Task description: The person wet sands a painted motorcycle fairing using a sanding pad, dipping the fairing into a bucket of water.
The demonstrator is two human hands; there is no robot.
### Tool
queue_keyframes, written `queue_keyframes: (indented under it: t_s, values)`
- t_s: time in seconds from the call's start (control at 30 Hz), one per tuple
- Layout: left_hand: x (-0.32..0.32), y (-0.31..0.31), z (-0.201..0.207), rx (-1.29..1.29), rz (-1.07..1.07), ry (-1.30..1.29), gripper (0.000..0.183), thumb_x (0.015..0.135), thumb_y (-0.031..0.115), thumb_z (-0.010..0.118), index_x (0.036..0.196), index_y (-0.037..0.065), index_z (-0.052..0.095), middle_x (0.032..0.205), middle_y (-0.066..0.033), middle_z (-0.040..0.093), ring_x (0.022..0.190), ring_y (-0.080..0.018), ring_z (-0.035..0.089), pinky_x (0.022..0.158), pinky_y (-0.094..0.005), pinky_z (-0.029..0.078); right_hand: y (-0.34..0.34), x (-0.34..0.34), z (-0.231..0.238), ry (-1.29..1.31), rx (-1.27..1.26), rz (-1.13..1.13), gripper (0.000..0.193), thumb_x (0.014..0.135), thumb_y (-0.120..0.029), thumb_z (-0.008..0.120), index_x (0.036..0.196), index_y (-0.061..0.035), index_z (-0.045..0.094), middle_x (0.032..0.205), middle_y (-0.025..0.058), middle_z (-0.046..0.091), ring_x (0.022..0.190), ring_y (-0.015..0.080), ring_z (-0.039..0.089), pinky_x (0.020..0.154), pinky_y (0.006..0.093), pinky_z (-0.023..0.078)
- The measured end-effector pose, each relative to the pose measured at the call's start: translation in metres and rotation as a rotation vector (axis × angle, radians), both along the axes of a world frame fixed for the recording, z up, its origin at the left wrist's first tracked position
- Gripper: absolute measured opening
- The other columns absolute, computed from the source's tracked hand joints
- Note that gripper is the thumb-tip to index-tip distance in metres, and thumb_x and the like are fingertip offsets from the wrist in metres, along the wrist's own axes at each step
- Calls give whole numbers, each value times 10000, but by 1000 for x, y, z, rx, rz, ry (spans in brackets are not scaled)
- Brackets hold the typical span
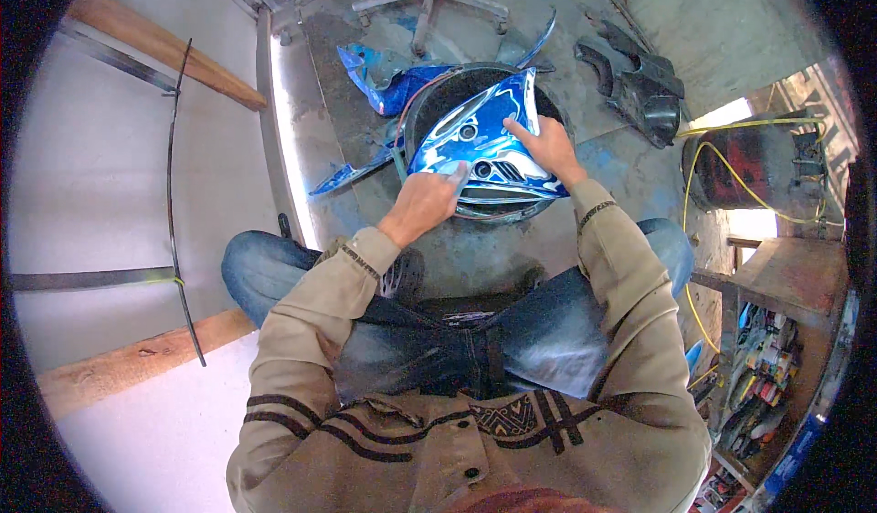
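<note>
A glossy blue and white plastic fairing panel (498, 116), with two round holes and a slotted vent, is held tilted over a black round tub (440, 102) on the floor. My left hand (423, 204) grips its near left edge, the thumb lying on the face below the holes. On the right side, my right hand (553, 152) is closed around the edge, thumb on top and the other fingers hidden beneath. The panel hides much of the tub's opening.
Blue fairing pieces (393, 91) lie behind and left of the tub. Black plastic parts (639, 88) rest at the far right. A wheeled chair base (427, 6) stands beyond. A yellow hose (703, 148) runs past a dark drum (754, 168) beside a cluttered shelf (767, 362).
</note>
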State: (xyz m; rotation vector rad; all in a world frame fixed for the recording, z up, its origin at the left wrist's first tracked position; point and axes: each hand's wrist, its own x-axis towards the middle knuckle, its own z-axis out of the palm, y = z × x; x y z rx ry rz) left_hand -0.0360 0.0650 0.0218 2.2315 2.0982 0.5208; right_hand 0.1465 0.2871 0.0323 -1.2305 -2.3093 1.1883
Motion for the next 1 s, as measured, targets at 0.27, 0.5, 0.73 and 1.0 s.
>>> queue_keyframes:
  t_s: [0.27,0.5,0.73,1.0]
  values:
    - [-5,-4,0,-18,189,-10,340,1023,257,570,1305,86,651,705,-196,683,603,-379,685,525,-513,523,-1,-3,-1,-19,4,9,661,890,-646,695,989,3,772,906,252,754,866,396,750,841,481,562]
    - [-10,-4,2,-29,274,49,337,1013,219,574,1301,65,656,686,-182,679,580,-363,678,505,-495,514,-3,-4,7,-51,-3,22,665,897,-651,684,1003,1,771,920,251,756,871,396,749,835,479,561]
    - [-11,-4,1,-77,279,39,326,972,180,589,1246,22,665,680,-178,680,592,-368,685,527,-507,524,5,-3,-8,-65,44,10,710,892,-663,680,1006,33,758,928,271,746,893,414,737,847,493,551]
    - [-13,0,10,-108,325,23,310,984,185,575,1216,9,681,701,-211,686,619,-390,692,550,-527,537,-2,-4,2,-42,40,7,638,906,-626,684,1007,-2,771,906,252,754,858,395,746,840,479,558]
